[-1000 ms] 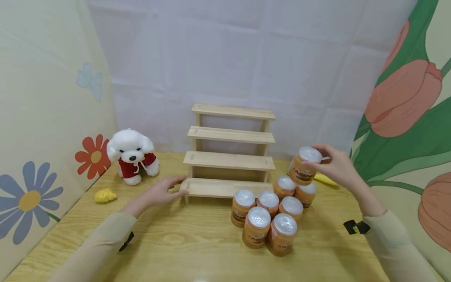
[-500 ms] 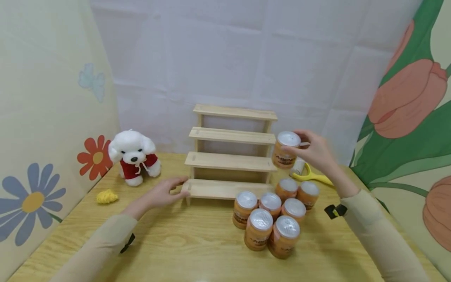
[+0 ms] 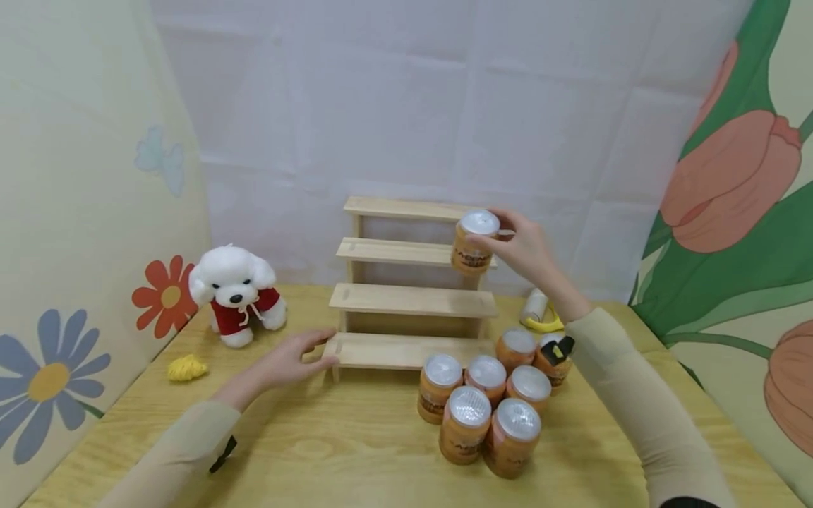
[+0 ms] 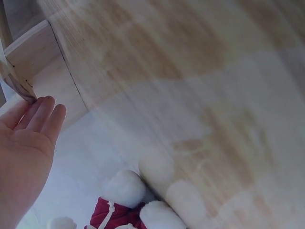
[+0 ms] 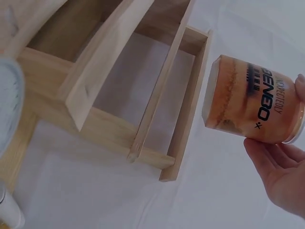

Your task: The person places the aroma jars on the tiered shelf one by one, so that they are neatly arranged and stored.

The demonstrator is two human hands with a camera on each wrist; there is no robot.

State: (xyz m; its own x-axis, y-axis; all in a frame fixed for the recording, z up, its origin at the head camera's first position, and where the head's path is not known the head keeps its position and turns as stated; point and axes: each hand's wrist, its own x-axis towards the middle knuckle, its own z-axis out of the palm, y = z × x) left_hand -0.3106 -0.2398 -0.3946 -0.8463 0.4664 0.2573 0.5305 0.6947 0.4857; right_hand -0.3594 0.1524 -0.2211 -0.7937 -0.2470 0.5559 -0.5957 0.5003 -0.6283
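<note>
Orange can (image 3: pixel 471 252) held up in my right hand (image 3: pixel 522 247), at the wooden stand's (image 3: pixel 409 301) two o'clock.
My right thumb and fingers curl round it near its silver top; my left hand (image 3: pixel 288 363), fingers loosely straight, touches the bottom step (image 3: pixel 387 351) at eight o'clock. Seven cans (image 3: pixel 485 376) stand at five; a toy dog (image 3: pixel 231 293) sits at nine.

Orange can (image 3: pixel 470 248), silver lid (image 3: pixel 480 222), dark lettering (image 5: pixel 269 95): held near upright in the right grip (image 3: pixel 526 246). Wooden rack (image 3: pixel 413 300), four stepped shelves: standing on the bench (image 3: pixel 356 437), lowest shelf (image 3: pixel 394 351) touching the left grip (image 3: pixel 293 359), top shelf (image 3: pixel 406 207) left of the right grip.
</note>
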